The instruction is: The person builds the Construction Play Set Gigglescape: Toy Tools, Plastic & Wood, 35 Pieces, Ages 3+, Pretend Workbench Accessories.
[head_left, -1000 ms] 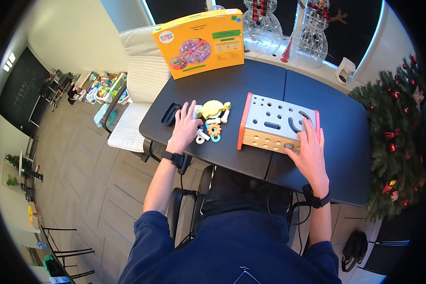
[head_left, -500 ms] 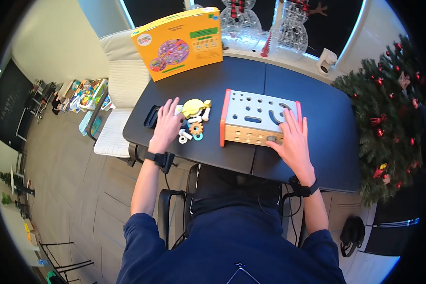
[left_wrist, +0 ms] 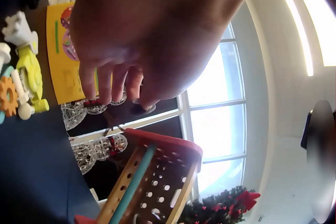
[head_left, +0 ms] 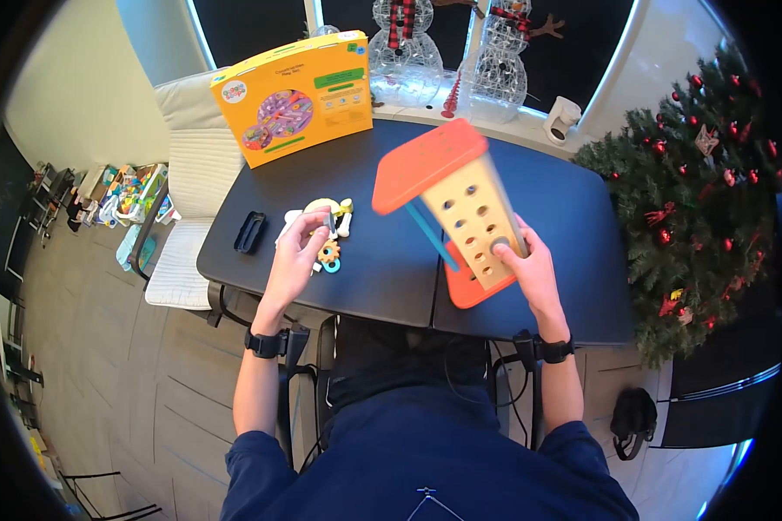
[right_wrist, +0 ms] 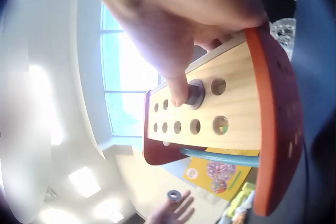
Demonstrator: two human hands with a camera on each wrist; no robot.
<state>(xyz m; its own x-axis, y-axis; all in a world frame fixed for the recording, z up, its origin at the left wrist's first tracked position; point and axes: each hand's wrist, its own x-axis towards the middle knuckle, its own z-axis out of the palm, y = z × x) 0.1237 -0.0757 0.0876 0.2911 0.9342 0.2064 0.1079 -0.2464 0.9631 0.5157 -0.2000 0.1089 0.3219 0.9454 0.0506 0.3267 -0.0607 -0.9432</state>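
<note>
My right hand grips the wooden box with red end panels, tilted up on one end above the table. In the right wrist view its thumb presses a grey round piece set in a hole of the wooden side. A blue rod spans the end panels. My left hand pinches a small grey ring between thumb and fingers, raised near the loose toy pieces. Those include an orange gear, a yellow piece and white bolts.
A black tray lies left of the pieces on the dark table. The yellow carton stands at the back left. Snowman figures line the window sill, and a decorated tree is at the right.
The box was flat on the table; my right hand has lifted and turned it, so its end panel faces up. My left hand has risen from the pieces with the grey ring.
</note>
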